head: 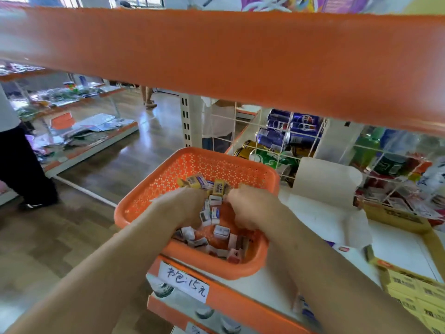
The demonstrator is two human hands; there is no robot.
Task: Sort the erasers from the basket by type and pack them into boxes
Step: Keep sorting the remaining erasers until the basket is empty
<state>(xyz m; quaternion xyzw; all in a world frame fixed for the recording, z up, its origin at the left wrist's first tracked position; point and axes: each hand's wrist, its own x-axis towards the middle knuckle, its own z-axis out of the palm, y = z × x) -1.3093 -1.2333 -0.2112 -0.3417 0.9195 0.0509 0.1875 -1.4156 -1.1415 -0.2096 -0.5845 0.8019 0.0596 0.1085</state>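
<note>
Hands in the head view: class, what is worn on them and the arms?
Nothing visible. The left hand and right hand are ungloved; the left forearm and right forearm are bare to the picture's edge: no sleeve, watch or bracelet. Rings cannot be judged through the blur.

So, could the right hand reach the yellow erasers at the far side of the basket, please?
Probably yes: the right hand is inside the basket, just short of the yellow erasers, with nothing between them.
</note>
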